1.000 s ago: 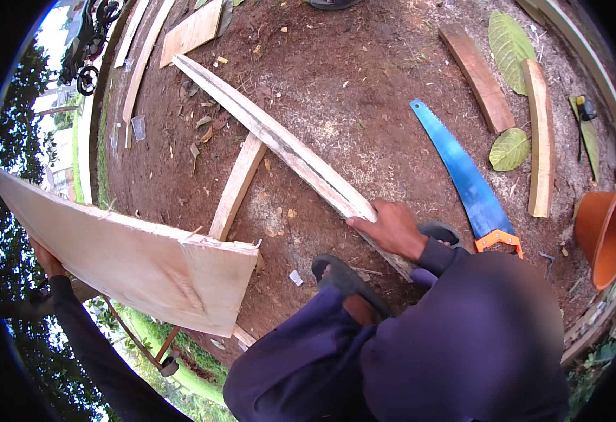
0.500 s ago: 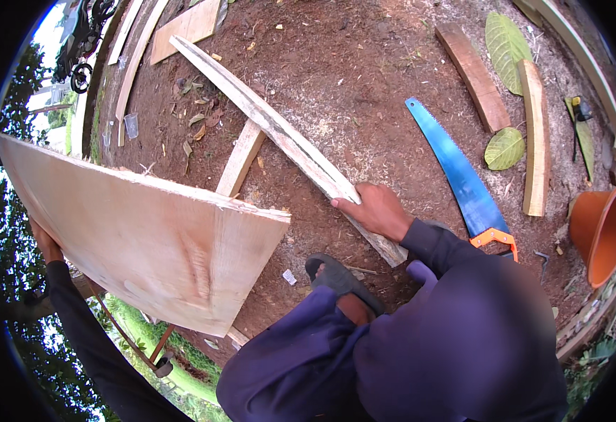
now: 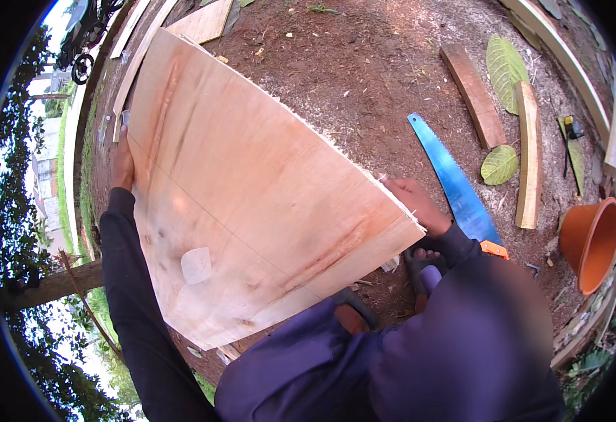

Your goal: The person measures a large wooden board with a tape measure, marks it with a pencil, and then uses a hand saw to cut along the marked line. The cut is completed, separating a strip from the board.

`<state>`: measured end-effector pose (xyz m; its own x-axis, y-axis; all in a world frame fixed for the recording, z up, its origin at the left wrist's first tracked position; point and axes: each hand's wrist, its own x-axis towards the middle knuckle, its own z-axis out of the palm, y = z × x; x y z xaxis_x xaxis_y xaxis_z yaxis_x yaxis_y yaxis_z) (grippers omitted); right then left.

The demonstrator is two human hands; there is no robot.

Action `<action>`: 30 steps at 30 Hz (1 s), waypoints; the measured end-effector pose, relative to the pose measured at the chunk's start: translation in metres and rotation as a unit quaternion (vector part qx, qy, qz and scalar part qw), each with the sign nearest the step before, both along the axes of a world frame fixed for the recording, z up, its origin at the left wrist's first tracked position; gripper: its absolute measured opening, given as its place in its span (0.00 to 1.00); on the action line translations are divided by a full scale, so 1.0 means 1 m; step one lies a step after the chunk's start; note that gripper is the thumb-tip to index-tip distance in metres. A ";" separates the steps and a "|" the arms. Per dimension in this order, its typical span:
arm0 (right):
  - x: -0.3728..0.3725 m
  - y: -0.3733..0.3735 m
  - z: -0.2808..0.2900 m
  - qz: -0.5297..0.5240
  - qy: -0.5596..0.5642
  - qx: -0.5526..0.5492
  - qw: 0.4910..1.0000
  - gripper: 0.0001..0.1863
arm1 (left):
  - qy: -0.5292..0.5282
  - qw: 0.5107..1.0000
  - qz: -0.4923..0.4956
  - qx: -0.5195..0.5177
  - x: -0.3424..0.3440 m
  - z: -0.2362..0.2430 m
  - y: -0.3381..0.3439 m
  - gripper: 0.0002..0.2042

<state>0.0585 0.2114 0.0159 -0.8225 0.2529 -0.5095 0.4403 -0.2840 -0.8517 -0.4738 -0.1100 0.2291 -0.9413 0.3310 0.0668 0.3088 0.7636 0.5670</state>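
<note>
A large pale plywood sheet (image 3: 251, 183) lies tilted in front of me, with a rough, splintered far edge and a thin line across its face. My left hand (image 3: 121, 165) is closed on its left edge. My right hand (image 3: 415, 202) is at the splintered edge near the sheet's right corner. The sheet covers part of its fingers, so their grip is unclear. Below that corner a small end of a wooden strip (image 3: 390, 264) shows; the sheet hides the rest. A whitish patch (image 3: 196, 266) marks the sheet's lower left.
A blue handsaw (image 3: 455, 179) with an orange handle lies right of my right hand. Beyond it are a brown wood block (image 3: 473, 95), a pale wood piece (image 3: 529, 158) and large leaves (image 3: 507, 65). An orange bucket (image 3: 589, 243) lies tipped at the far right.
The plywood sheet has swung up and right, its broad face now showing and covering the wooden strip. My left hand moved up with it; my right hand shifted right, from the strip to the sheet's edge.
</note>
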 end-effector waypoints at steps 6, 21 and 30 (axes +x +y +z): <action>0.052 0.023 0.026 0.044 -0.033 0.125 0.991 0.26 | -0.017 0.960 0.109 -0.258 0.053 -0.115 0.071 0.51; 0.059 0.045 -0.009 -0.155 -0.097 0.416 0.891 0.18 | 0.039 0.986 -0.045 -0.157 0.100 -0.207 0.125 0.32; 0.067 0.056 -0.022 -0.207 -0.053 0.362 0.907 0.18 | 0.071 0.991 -0.043 -0.108 0.104 -0.200 0.145 0.34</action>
<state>0.1254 0.2670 -0.0060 -0.5364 0.8294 -0.1564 0.5135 0.1737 -0.8403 -0.3696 0.0352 0.0288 -0.8951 0.4306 0.1160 0.4431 0.8295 0.3401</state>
